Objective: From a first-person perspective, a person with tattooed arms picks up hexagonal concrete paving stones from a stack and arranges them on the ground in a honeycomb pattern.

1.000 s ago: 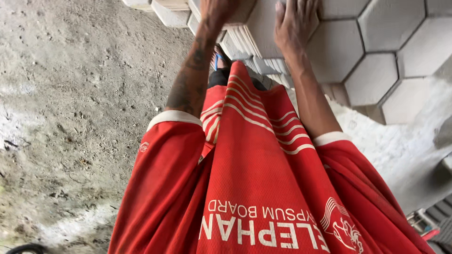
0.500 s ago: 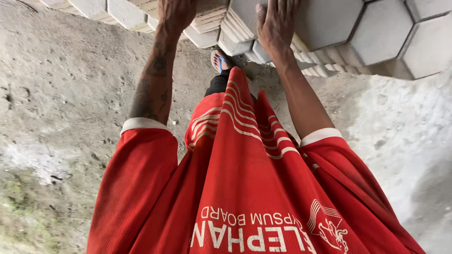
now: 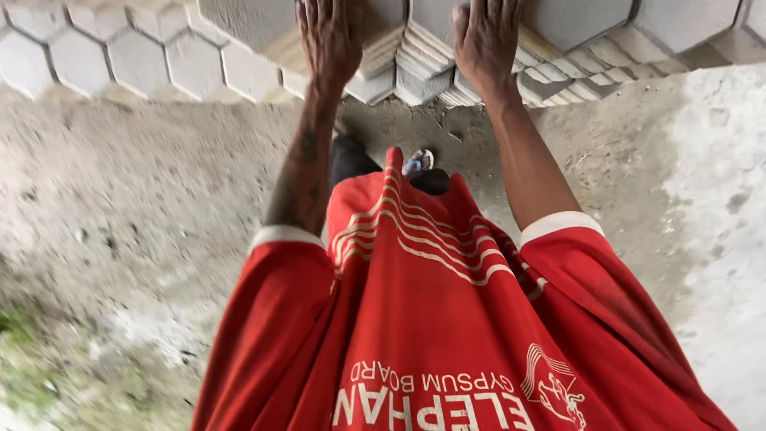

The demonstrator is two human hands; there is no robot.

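I am bent over a row of grey hexagonal paving blocks (image 3: 152, 64) that runs along the top of the view. My left hand (image 3: 327, 40) lies palm down on a large grey block (image 3: 239, 20). My right hand (image 3: 487, 40) rests the same way on the neighbouring block (image 3: 431, 16). Both sets of fingertips run past the top edge, so any grip is hidden. Between and below the hands show the ribbed sides of stacked blocks (image 3: 391, 68). My red shirt (image 3: 423, 319) hangs down and fills the lower middle.
Rough grey concrete ground (image 3: 144, 207) spreads left and right, paler at the right (image 3: 718, 239). A foot in a sandal (image 3: 417, 163) stands just below the blocks. A green, mossy patch (image 3: 24, 351) lies at lower left.
The view has swung so the blocks now stretch across the top and more of them show at the left. Both hands have stayed on the same blocks.
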